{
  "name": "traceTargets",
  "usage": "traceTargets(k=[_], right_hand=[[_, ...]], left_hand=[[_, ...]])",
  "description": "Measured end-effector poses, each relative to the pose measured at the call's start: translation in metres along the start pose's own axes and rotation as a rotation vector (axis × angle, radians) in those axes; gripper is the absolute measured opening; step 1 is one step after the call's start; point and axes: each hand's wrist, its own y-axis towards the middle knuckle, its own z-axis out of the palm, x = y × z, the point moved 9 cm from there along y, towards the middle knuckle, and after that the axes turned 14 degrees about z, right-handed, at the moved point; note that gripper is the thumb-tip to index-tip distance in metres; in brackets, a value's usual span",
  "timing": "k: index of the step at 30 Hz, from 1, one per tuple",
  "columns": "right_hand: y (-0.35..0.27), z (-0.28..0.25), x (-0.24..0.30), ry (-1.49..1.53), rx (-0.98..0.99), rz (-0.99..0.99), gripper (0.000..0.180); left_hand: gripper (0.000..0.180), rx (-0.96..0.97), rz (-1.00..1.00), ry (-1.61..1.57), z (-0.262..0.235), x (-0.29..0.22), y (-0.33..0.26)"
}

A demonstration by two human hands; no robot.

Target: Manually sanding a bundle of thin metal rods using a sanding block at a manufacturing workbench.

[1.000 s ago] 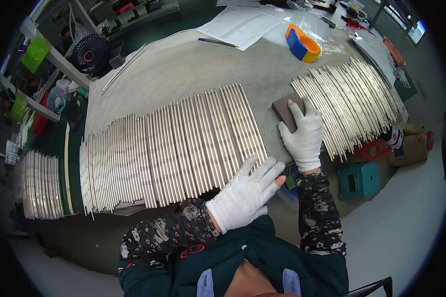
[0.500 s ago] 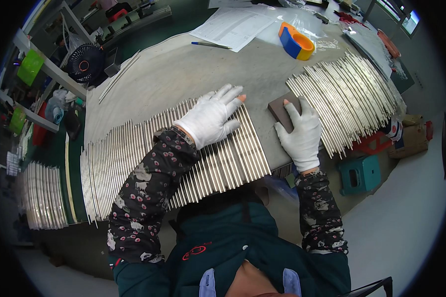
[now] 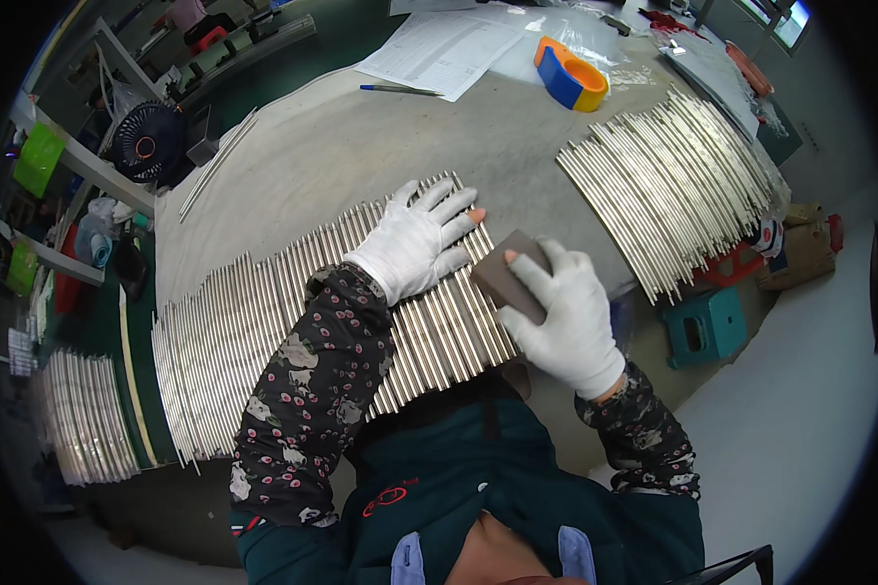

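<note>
A long row of thin silvery metal rods (image 3: 226, 327) lies side by side on the table in front of me. My left hand (image 3: 410, 244), in a white glove with one fingertip bare, rests flat on the rods near the row's right end, fingers spread. My right hand (image 3: 573, 322), gloved the same way, grips a brown-grey rectangular block (image 3: 500, 280) that looks like a sanding block. The block's left part overlaps the last rods on the right; its underside is hidden. Farther right lies a second group of metal rods (image 3: 668, 195).
At the back are paper sheets (image 3: 444, 49), a pen (image 3: 400, 90) and an orange, blue and yellow tape-like ring (image 3: 571, 76). A few loose rods (image 3: 217, 166) and a black fan (image 3: 146, 143) are left. More rods (image 3: 86, 414) lie far left; a teal stool (image 3: 704, 329) stands lower right.
My right hand has brought the block leftward, from beside the right-hand rod group onto the right end of the front row. My left hand stays flat on the rods. The view has shifted slightly.
</note>
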Motion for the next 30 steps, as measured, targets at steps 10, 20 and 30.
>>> traceTargets(k=[10,20,30], right_hand=[[0.000,0.004,-0.001,-0.049,0.033,-0.018,0.048],[-0.016,-0.019,-0.037,-0.162,-0.109,0.153,0.051],[-0.054,-0.013,-0.034,-0.126,-0.158,0.205,0.067]], left_hand=[[0.047,-0.012,-0.001,0.000,0.004,0.000,0.002],[0.048,0.012,-0.018,-0.068,0.002,0.004,0.006],[0.048,-0.299,-0.499,-0.123,-0.012,0.055,0.018]])
